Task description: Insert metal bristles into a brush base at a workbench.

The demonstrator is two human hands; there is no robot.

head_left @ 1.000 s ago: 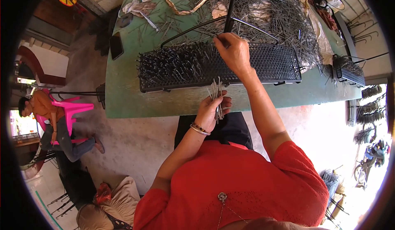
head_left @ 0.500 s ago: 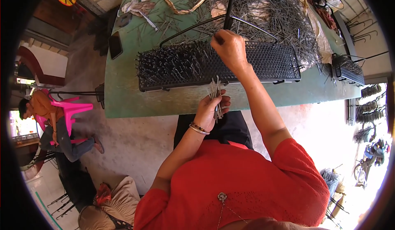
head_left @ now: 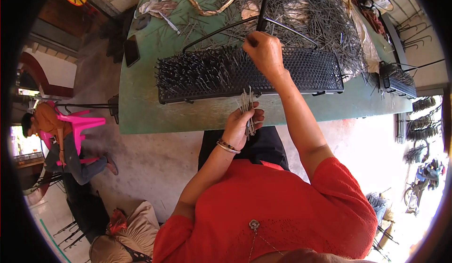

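Observation:
A long black perforated rack (head_left: 306, 70) lies along the near side of the green table. Dark thin metal rods (head_left: 193, 72) stand packed in its left part, while the holes on the right show bare. My left hand (head_left: 242, 121) is closed round a small bundle of thin grey metal rods (head_left: 246, 104), just in front of the rack's near edge. Over the rack's middle, beside the last filled rows, is my right hand (head_left: 264, 53). Its fingers are curled and pinched; whatever they hold is hidden behind the hand.
A big pile of loose rods (head_left: 306, 16) covers the table's far right. A black bar handle (head_left: 264, 4) rises from the rack. At the table's left edge lies a phone (head_left: 132, 51). Another person (head_left: 59, 131) sits on a pink chair (head_left: 82, 124) at left. A smaller rack (head_left: 398, 81) stands at right.
My right hand has shifted very slightly over the rack, its fingers still curled. My left hand keeps the bundle in the same place.

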